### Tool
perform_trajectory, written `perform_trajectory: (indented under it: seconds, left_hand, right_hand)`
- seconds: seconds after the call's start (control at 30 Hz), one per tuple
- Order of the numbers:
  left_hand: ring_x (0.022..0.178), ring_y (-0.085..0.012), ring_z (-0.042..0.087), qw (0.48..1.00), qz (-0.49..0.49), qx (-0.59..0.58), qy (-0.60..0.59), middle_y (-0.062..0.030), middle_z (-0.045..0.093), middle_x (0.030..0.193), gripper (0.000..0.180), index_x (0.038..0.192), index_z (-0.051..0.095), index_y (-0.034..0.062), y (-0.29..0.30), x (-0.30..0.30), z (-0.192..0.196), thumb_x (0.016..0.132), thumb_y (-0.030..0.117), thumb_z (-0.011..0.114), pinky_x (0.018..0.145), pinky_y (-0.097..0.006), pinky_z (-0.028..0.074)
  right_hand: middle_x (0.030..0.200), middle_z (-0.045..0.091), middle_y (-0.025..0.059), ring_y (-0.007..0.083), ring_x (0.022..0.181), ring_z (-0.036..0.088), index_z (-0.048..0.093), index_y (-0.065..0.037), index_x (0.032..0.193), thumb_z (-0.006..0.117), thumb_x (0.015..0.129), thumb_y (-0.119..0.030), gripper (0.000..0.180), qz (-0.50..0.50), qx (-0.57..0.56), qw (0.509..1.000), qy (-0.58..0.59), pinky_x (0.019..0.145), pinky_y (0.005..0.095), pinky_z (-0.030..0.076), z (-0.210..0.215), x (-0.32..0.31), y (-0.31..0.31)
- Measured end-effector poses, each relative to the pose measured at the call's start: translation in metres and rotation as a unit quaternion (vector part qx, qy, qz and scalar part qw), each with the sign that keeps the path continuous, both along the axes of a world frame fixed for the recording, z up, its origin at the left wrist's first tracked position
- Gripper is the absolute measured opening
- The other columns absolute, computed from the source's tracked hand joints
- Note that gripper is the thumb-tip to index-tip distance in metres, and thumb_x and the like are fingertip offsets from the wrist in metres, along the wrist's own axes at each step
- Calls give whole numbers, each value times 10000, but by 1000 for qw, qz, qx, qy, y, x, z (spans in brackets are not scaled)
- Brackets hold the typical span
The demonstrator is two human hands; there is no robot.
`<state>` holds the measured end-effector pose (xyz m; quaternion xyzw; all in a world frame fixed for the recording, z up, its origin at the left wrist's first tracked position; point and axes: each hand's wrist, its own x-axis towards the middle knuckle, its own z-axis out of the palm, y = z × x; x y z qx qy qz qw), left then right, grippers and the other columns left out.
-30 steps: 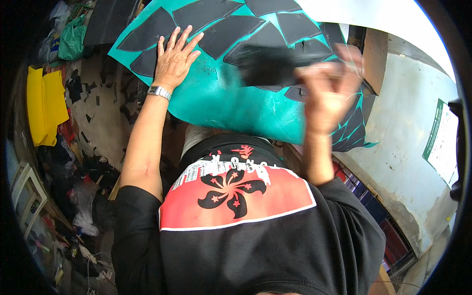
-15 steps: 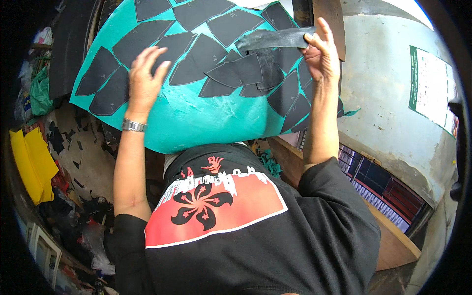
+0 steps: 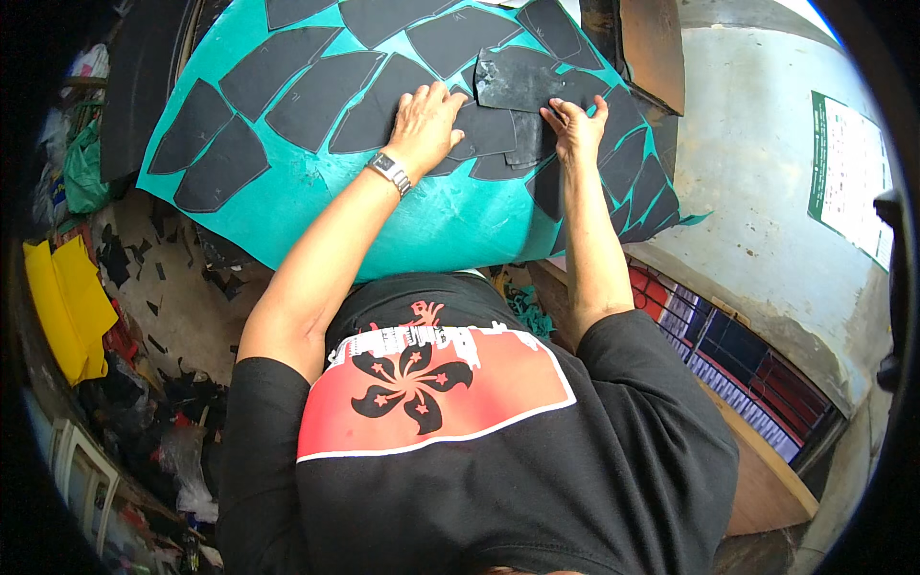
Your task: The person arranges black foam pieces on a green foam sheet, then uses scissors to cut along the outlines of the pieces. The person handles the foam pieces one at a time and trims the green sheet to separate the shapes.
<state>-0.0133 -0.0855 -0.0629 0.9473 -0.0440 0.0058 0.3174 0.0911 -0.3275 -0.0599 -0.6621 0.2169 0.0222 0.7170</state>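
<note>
A teal sheet (image 3: 316, 216) lies before me, covered with rows of black cut pieces (image 3: 311, 101), each with a pale outline. My left hand (image 3: 422, 126) rests palm down on the black pieces near the middle, its fingers spread and holding nothing. Between the thumb and finger of my right hand (image 3: 577, 132) is the lower right corner of a dark grey, shiny flat piece (image 3: 517, 79) with pale smudges. This piece lies over other black pieces. Just below it, another dark piece (image 3: 530, 139) overlaps the small stack between my hands.
A brown board (image 3: 654, 57) stands at the sheet's far right, beside a grey wall (image 3: 757, 144) with a posted paper (image 3: 848, 177). Yellow material (image 3: 69, 307) hangs at the left. Dark scraps (image 3: 177, 402) litter the floor there. A wooden plank (image 3: 767, 460) lies at lower right.
My left hand has moved right and come down onto the middle pieces. My right hand has lowered, bringing the shiny grey piece from edge-on to flat over the others.
</note>
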Motion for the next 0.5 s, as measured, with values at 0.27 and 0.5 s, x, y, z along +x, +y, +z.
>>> perform_trajectory:
  seconds: [0.27,0.5]
  left_hand:
    - [884,-251,649,983,-67,-170,-33,-50,703,906,149,926,681,78,14,2,13,824,163,747,819,-404,461]
    - [916,-127,672,891,73,-449,-20,-23,717,952,196,1005,669,26,46,-34,26,862,122,765,827,-305,527]
  right_hand:
    - [1089,455,101,222,884,671,284,-87,1491,720,718,143,917,71,-188,979,-45,749,378,624,-5,1,12]
    - [1118,526,141,251,955,634,395,-82,1450,785,714,14,839,126,-403,904,-69,835,387,561,5,-4,19]
